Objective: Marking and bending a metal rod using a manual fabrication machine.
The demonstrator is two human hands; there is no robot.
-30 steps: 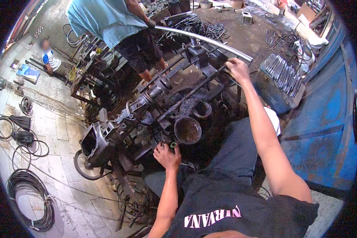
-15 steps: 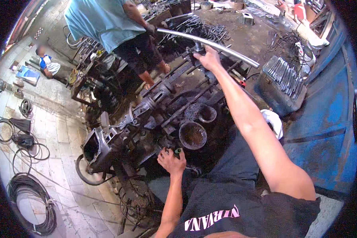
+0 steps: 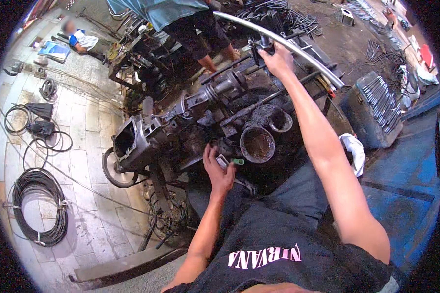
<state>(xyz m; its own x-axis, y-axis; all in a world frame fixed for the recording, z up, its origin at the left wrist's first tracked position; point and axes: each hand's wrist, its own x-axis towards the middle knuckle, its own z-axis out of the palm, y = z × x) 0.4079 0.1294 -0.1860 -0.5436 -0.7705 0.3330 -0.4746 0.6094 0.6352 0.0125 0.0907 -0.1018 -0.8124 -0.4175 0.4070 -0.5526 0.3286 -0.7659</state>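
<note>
Here's the right hand (image 3: 277, 61), stretched out to the far side of the dark machine (image 3: 211, 95), thumb and fingers parted about a small dark upright fitting (image 3: 264, 43). Just past those fingertips runs the long silver tube (image 3: 288, 43), slanting across the machine: one end up near the person in a light blue shirt (image 3: 168, 13), the other jutting out to the right beyond the hand.

Down at the near edge, the left hand (image 3: 219, 172) sits with fingers half curled, thumb up against a green-ended piece (image 3: 238, 161). Its far side is hidden, as is the right's, so I cannot tell whether either grip is closed.

Between the hands, room is tight: two round metal cups fill much of it, the larger cup (image 3: 260, 159) just beside the green end, the smaller cup (image 3: 290, 121) close behind. Right of the outstretched forearm there's a wider gap, bounded by the box of metal rods (image 3: 364, 131) and the blue panel (image 3: 401, 195). Over on the left, pale tiles (image 3: 95, 168) spread from the machine's edge toward a coil of black hose (image 3: 58, 227).
</note>
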